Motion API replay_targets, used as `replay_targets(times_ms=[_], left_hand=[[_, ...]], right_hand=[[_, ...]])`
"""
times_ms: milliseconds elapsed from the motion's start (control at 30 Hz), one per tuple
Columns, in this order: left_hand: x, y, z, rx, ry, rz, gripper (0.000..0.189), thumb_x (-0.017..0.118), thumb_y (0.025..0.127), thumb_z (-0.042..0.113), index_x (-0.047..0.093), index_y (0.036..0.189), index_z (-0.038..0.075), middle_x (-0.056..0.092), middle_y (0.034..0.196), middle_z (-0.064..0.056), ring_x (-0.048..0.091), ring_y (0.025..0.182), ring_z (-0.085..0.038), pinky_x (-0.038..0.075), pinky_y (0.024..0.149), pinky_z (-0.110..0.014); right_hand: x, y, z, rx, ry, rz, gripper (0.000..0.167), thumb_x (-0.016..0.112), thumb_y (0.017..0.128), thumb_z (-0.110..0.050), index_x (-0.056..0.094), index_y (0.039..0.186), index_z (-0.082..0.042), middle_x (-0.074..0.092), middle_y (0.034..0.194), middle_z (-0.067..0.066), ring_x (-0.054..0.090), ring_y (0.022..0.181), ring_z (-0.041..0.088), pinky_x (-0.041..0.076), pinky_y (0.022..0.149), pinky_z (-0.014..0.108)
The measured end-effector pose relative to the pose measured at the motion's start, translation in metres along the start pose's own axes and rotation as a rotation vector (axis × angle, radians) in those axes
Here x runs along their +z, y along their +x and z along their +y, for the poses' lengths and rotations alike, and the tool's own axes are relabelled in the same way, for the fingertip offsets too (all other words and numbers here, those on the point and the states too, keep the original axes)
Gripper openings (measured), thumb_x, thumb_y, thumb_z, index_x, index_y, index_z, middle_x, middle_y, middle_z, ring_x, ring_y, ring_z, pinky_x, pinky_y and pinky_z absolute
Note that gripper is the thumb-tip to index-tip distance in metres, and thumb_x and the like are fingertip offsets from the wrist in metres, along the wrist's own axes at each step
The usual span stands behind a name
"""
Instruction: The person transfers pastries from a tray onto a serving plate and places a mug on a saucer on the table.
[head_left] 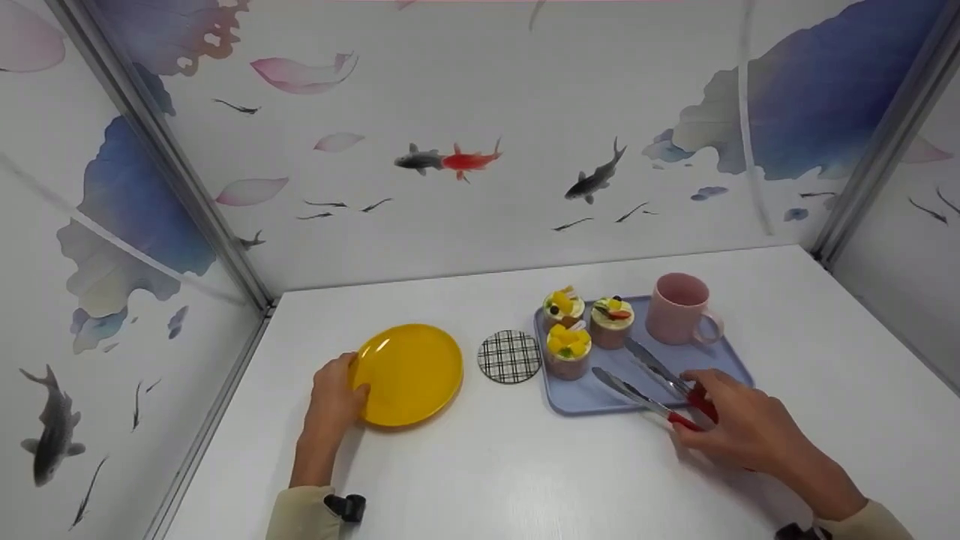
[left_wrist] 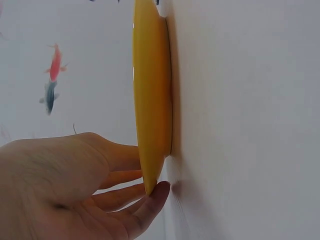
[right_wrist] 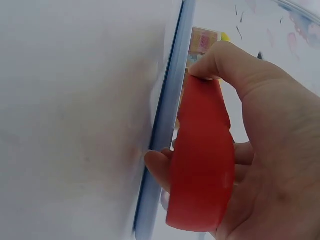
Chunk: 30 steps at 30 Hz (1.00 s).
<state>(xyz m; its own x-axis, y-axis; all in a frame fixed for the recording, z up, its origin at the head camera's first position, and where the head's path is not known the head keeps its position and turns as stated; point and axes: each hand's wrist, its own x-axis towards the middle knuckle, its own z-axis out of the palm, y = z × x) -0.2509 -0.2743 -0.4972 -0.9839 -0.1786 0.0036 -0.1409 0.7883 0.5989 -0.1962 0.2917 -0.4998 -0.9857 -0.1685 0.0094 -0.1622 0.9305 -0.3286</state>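
Note:
My left hand (head_left: 336,391) grips the left rim of a round yellow plate (head_left: 411,375); in the left wrist view the thumb lies on the plate's upper side and fingertips (left_wrist: 159,192) reach under its edge. In my right hand (head_left: 750,424) are metal tongs with red handles (right_wrist: 202,155), held between thumb and fingers. Their two arms stand apart over the front of a blue tray (head_left: 592,405), with nothing between the tips. Just beyond the tips, three small fruit-topped cups of dessert (head_left: 568,358) stand on the tray's left part.
A pink mug (head_left: 677,309) stands at the tray's back right, its handle facing right. Between plate and tray lies a round black-and-white checked coaster (head_left: 510,357). White panels (head_left: 480,247) printed with fish and petals enclose the white table (head_left: 480,480) at the back and both sides.

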Motion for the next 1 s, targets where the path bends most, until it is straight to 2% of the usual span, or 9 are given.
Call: replay_targets(times_ms=[100,233,500,667,800,1000], left_hand=[[0.001,0.000,0.001,-0.001,-0.003,-0.002,0.058,0.068,0.102,0.000,0.047,0.156,-0.007,0.057,0.153,-0.029,0.054,0.143,-0.043,0.041,0.127,-0.059],[0.001,0.000,0.001,-0.003,-0.010,-0.007,0.058,0.068,0.103,0.001,0.047,0.157,-0.007,0.056,0.154,-0.029,0.054,0.143,-0.043,0.041,0.127,-0.059],[-0.003,0.001,-0.005,-0.024,-0.032,-0.024,0.061,0.071,0.104,0.009,0.046,0.158,-0.006,0.053,0.159,-0.029,0.053,0.146,-0.044,0.041,0.127,-0.058],[-0.005,0.002,-0.010,-0.028,-0.058,-0.033,0.060,0.072,0.104,0.010,0.047,0.157,-0.006,0.059,0.151,-0.030,0.060,0.136,-0.042,0.048,0.122,-0.057],[-0.006,0.002,-0.012,-0.019,-0.057,-0.028,0.059,0.074,0.103,0.010,0.050,0.155,-0.005,0.063,0.144,-0.029,0.064,0.128,-0.040,0.054,0.117,-0.055],[-0.005,0.004,-0.015,-0.004,-0.044,-0.027,0.058,0.075,0.102,0.010,0.052,0.153,-0.005,0.065,0.141,-0.029,0.066,0.123,-0.038,0.057,0.113,-0.054]], right_hand=[[0.000,-0.001,0.001,-0.020,0.005,0.036,0.075,0.089,0.082,-0.055,0.063,0.134,-0.008,0.066,0.111,0.009,0.060,0.089,0.020,0.063,0.073,0.041],[0.001,-0.001,0.002,-0.036,0.015,0.080,0.068,0.091,0.082,-0.050,0.065,0.131,-0.009,0.066,0.112,0.008,0.060,0.088,0.020,0.062,0.073,0.038],[0.002,0.003,0.007,-0.030,0.083,0.049,0.070,0.091,0.082,-0.054,0.066,0.131,-0.011,0.068,0.115,0.007,0.061,0.094,0.020,0.066,0.078,0.041],[0.003,0.007,0.008,-0.038,0.132,0.038,0.072,0.091,0.083,-0.054,0.065,0.134,-0.011,0.069,0.121,0.008,0.062,0.100,0.021,0.066,0.082,0.041],[0.003,0.009,0.009,-0.058,0.171,0.049,0.069,0.091,0.085,-0.050,0.063,0.137,-0.012,0.068,0.125,0.008,0.061,0.102,0.021,0.062,0.081,0.035],[0.003,0.011,0.006,-0.070,0.216,0.039,0.069,0.090,0.087,-0.046,0.060,0.139,-0.013,0.067,0.128,0.008,0.060,0.107,0.022,0.063,0.083,0.035]])
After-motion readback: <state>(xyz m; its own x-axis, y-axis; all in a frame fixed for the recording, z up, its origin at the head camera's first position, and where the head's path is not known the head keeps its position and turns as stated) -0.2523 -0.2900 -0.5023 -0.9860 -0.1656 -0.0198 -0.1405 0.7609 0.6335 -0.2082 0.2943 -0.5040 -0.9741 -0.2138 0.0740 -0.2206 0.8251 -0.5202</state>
